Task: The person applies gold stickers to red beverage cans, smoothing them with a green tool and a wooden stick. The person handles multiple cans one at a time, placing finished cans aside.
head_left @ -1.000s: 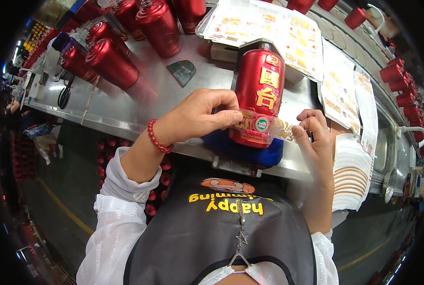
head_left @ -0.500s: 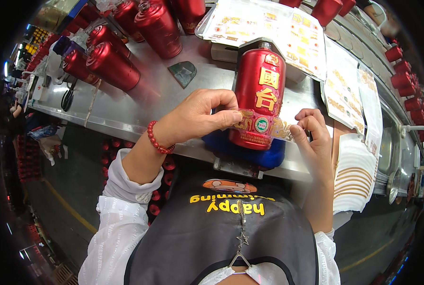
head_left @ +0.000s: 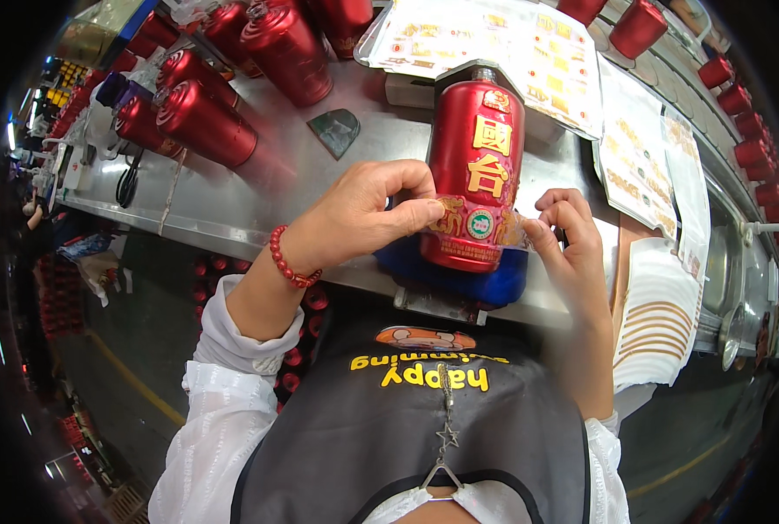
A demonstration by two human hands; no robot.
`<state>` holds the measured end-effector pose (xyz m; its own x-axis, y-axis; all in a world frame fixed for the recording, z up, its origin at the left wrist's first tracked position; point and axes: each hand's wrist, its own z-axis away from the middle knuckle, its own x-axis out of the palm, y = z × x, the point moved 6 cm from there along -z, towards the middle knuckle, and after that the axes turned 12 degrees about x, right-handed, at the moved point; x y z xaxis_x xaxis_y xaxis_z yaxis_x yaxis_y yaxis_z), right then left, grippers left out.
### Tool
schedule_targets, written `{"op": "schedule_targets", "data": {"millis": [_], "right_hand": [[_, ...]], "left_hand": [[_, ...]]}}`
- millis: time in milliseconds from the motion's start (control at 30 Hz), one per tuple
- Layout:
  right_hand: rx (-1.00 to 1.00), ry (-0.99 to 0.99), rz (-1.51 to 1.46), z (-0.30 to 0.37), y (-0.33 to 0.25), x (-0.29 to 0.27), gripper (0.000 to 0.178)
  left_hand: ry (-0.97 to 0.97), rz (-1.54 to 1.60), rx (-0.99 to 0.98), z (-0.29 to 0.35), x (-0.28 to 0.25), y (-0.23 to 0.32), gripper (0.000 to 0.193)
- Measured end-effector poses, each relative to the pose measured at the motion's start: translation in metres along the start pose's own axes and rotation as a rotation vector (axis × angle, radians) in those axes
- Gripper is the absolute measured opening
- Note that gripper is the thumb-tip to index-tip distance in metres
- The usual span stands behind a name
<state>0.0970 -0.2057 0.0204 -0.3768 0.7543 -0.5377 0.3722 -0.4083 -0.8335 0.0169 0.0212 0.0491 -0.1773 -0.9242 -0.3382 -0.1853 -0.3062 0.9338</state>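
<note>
A red bottle [head_left: 470,131] with raised gold characters lies tilted on a blue cushion [head_left: 503,284], its neck pointing away from me. Across its lower part stretches a clear sticker strip [head_left: 479,225] with gold designs and a round green emblem. The left end of this strip is pinched between the thumb and finger of my left hand [head_left: 367,210], which wears a red bead bracelet. At the other end, the thumb and curled fingers of my right hand [head_left: 573,240] close on the strip's edge, just beside the bottle.
Several red bottles [head_left: 206,122] stand at the left on the metal table [head_left: 354,262]. A dark flat piece [head_left: 335,131] lies before them. White sticker sheets [head_left: 634,166] spread behind and right of the bottle. Farther right runs a conveyor carrying red bottles [head_left: 734,105].
My right hand has shifted slightly left, closer to the bottle, with the strip's right end drawn in nearer to its side. My left hand keeps its pinch almost in place.
</note>
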Motion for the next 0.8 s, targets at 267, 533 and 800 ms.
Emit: {"op": "schedule_targets", "data": {"millis": [267, 533, 800], "right_hand": [[-0.056, 0.191, 0.055, 0.0, 0.003, -0.008, 0.015], [0.086, -0.037, -0.209, -0.001, -0.019, 0.018, 0.033], [0.054, -0.005, -0.196, -0.007, -0.017, 0.02, 0.04]], "left_hand": [[0.005, -0.065, 0.017, 0.0, 0.0, 0.003, 0.022], [0.37, -0.527, 0.222, 0.004, 0.006, 0.018, 0.049], [0.469, -0.448, 0.262, 0.001, 0.023, 0.002, 0.063]]}}
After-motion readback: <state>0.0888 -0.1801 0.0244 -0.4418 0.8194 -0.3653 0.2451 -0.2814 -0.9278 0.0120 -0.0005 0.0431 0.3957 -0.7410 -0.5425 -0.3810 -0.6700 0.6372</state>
